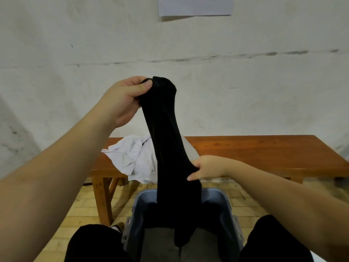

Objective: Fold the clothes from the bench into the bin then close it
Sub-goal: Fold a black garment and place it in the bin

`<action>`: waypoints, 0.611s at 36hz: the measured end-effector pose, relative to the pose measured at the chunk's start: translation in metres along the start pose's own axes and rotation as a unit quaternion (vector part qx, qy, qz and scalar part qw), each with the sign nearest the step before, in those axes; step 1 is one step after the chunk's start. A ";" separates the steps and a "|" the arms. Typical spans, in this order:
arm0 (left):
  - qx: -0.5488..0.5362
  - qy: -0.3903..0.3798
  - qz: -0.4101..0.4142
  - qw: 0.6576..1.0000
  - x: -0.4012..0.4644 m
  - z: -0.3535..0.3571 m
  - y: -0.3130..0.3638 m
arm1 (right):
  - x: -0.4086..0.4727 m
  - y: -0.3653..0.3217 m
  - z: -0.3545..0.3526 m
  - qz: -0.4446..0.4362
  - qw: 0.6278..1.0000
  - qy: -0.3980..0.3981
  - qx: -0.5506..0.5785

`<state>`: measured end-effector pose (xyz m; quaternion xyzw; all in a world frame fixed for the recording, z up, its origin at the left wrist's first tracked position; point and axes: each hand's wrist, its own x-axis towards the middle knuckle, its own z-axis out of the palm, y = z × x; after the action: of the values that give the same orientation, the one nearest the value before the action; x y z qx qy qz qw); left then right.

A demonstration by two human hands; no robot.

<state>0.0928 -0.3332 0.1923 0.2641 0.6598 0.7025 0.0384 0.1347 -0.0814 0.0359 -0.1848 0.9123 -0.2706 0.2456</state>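
The left hand (122, 99) is raised high and pinches the top end of a black garment (168, 140); its thumb lies on the near side of the cloth and the other fingers are curled behind it. The right hand (205, 168) is lower and grips the garment from the right side, about the middle, with fingers clamped around the cloth. The garment hangs long and narrow, and its lower end reaches inside the open grey bin (224, 203) on the floor. A white garment (132, 157) lies crumpled near the left end of the wooden worktop (264, 150), hanging over its front edge.
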 end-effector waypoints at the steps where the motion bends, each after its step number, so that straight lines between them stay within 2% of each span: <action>1: 0.003 0.009 0.000 1.000 -0.001 -0.003 -0.001 | -0.002 0.006 0.000 0.001 1.000 0.011 0.000; 5: 0.008 0.052 -0.005 0.999 -0.004 -0.018 -0.003 | -0.014 0.024 -0.004 0.018 0.995 0.080 0.050; 8: 0.011 0.080 -0.011 0.997 -0.007 -0.026 -0.006 | -0.028 0.034 -0.007 0.019 0.989 0.103 0.107; 18: -0.007 0.193 -0.049 0.980 -0.014 -0.035 -0.024 | -0.058 0.064 -0.016 0.047 0.969 0.161 0.182; 22: -0.034 0.215 -0.063 0.974 -0.016 -0.033 -0.028 | -0.061 0.066 -0.016 0.023 0.931 0.234 0.280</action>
<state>0.0844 -0.3662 0.1605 0.0635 0.6434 0.7612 -0.0510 0.1615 0.0054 0.0305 -0.0184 0.8351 -0.5449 0.0729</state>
